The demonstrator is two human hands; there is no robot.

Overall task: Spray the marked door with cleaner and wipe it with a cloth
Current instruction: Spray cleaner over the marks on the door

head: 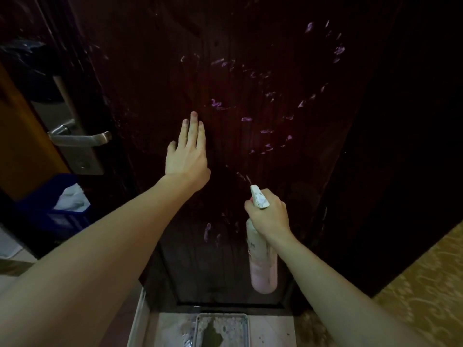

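Gripping the spray bottle (pixel 263 256) right of the flat, empty left hand (pixel 186 156), the right hand (pixel 269 216) risks misting those fingers instead of the door (pixel 250 96) marks.

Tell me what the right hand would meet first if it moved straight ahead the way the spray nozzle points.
Most likely the door. The right hand holds the bottle with its nozzle aimed at the dark panel, just below some purple marks. Nothing shows in between, though the gap to the door is hard to judge.
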